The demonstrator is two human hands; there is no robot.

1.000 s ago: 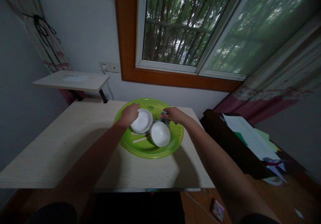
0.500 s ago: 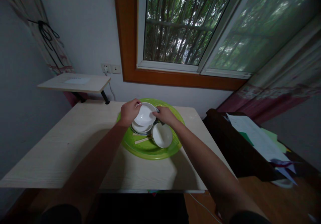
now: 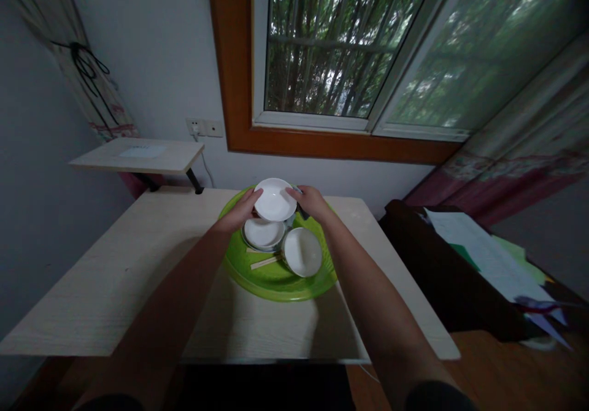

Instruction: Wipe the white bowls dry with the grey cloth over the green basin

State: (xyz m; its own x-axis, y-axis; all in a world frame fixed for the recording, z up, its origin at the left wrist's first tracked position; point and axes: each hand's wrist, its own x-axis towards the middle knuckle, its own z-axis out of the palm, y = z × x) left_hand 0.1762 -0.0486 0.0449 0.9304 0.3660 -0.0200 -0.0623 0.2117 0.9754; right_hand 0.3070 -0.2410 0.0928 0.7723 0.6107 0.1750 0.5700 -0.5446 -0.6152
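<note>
A white bowl (image 3: pixel 275 200) is held up between my two hands over the back of a round green tray (image 3: pixel 271 292). My left hand (image 3: pixel 243 209) grips its left rim, and my right hand (image 3: pixel 309 202) pinches its right rim. Something dark, too small to make out, shows beside my right fingers. On the tray below are stacked white dishes (image 3: pixel 264 233) at the left and a second white bowl (image 3: pixel 302 253), slightly tilted, at the right. Pale chopsticks (image 3: pixel 265 262) lie at the front left of that bowl.
The tray rests on a pale wooden table (image 3: pixel 151 276). A small raised shelf (image 3: pixel 170 159) stands at the back left. Behind is a window with an orange-brown frame (image 3: pixel 322 143). Papers (image 3: pixel 488 251) lie on a dark surface at the right.
Both hands have moved slightly right and away from me with the held bowl. It has come off the stacked dishes, which now show more fully below it.
</note>
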